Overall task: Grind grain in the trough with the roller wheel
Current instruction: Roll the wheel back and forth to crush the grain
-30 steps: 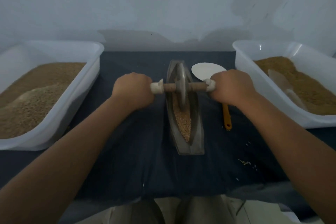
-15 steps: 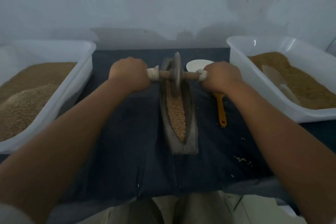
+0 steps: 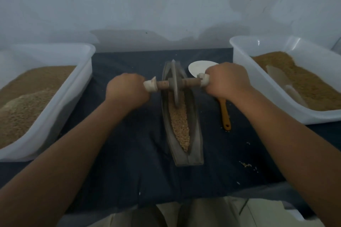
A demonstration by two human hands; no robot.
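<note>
Cannot see the axle ends of the roller wheel (image 3: 175, 83) inside the left hand (image 3: 127, 92) and right hand (image 3: 227, 81), nor the spoon (image 3: 224, 111) neck under the latter, nor the frame-cropped outer sides of left tub (image 3: 73, 88) and right tub (image 3: 245, 79).

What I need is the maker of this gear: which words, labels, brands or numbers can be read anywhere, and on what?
None: no word, label, brand, number or sign can be read in this view.
The trough, roller wheel, left tub, right tub and orange-handled spatula show plain surfaces. The picture is dim, so any fine embossing could not be told.
</note>
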